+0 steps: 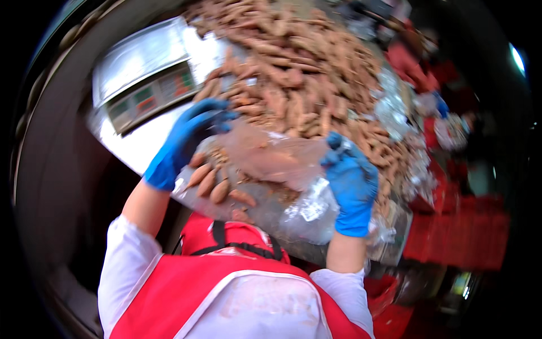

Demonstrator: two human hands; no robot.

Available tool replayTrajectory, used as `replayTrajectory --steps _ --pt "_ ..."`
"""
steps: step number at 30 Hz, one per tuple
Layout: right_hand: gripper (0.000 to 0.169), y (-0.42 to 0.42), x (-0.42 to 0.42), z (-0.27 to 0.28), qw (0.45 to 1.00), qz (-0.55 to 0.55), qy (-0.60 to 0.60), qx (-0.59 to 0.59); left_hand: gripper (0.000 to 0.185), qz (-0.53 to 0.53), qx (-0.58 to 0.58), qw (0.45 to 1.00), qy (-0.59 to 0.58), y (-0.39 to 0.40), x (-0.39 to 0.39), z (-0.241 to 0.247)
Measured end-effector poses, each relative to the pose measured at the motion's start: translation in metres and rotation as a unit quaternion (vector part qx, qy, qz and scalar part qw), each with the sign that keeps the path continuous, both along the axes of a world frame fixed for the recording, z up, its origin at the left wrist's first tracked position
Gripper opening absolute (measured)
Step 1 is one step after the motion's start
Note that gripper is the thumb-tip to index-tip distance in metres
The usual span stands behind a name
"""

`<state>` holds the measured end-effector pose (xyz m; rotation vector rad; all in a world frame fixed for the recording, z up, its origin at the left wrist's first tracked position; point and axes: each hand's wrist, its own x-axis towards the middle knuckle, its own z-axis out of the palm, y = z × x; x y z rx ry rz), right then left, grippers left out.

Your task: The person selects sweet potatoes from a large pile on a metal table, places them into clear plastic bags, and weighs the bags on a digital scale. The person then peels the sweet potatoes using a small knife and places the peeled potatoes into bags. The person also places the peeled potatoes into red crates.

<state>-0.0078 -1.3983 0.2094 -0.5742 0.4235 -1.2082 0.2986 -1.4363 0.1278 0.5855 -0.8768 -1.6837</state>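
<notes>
A thin, pinkish see-through plastic bag (271,156) spans the space between my two blue-gloved hands. My right hand (353,182) pinches its right end. My left hand (192,133) is at its upper left, fingers curved; blur hides whether they grip the film. Orange-brown shapes show through the bag, but I cannot tell whether they are inside or behind it. Below my left hand, several loose sweet potatoes (207,182) lie on a plastic-covered surface with small crumbs. A large heap of sweet potatoes (296,80) rises just beyond both hands.
A scale (144,72) with a display panel stands left of the heap. Crumpled clear plastic (315,207) lies beside my right hand, and more plastic bags (391,106) edge the heap's right side. Red crates (459,233) stand at right. A person in red (408,63) is at far upper right.
</notes>
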Motion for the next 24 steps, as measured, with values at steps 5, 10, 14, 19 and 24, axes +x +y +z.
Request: replayTrajectory --steps 5,10,14,19,24 --pt "0.052 -0.019 -0.062 0.028 0.996 -0.082 -0.019 -0.022 0.032 0.064 0.096 0.991 -0.061 0.023 0.006 -0.029" --pt "0.041 -0.049 -0.184 0.078 0.970 -0.239 -0.037 0.012 0.029 0.083 0.043 0.982 -0.165 0.042 0.014 -0.068" --pt "0.035 -0.052 -0.295 0.108 0.932 -0.357 0.057 -0.018 0.029 0.097 0.139 0.981 -0.096 0.060 0.004 -0.070" --pt "0.026 -0.053 -0.406 0.097 0.866 -0.489 0.103 -0.032 0.026 0.121 0.169 0.974 -0.094 0.092 -0.018 -0.056" --pt "0.015 -0.054 -0.513 0.019 0.809 -0.571 0.078 -0.115 0.023 0.131 0.201 0.965 -0.106 0.115 -0.046 -0.050"
